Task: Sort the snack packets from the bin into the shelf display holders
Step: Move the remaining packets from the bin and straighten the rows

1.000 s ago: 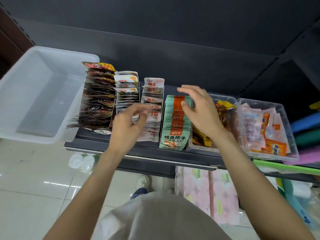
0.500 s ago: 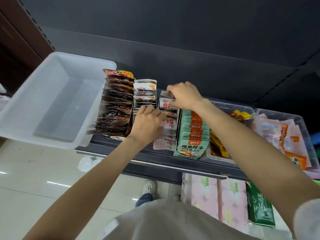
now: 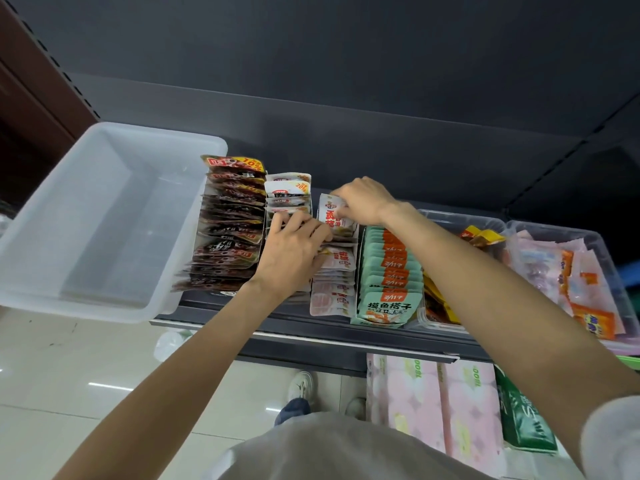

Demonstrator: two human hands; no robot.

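Rows of snack packets stand on a dark shelf: dark red packets (image 3: 230, 230), white packets with a yellow corner (image 3: 287, 190), white-and-red packets (image 3: 334, 271) and green packets (image 3: 389, 271). My right hand (image 3: 363, 202) pinches the rearmost white-and-red packet (image 3: 332, 214) at the back of its row and tilts it up. My left hand (image 3: 294, 247) lies across the middle of the two white rows, fingers pressed among the packets. The white plastic bin (image 3: 104, 216) at the left holds nothing.
Two clear tubs sit to the right: one with yellow-and-dark packets (image 3: 481, 237), one with pink and orange packets (image 3: 571, 271). Pink tissue packs (image 3: 433, 403) and a green pack (image 3: 523, 420) lie on the shelf below. The shelf's front edge (image 3: 311, 337) runs across.
Both hands moved left and back onto the white rows. The right hand left the green row and took hold of the rearmost white-and-red packet, now tilted up.
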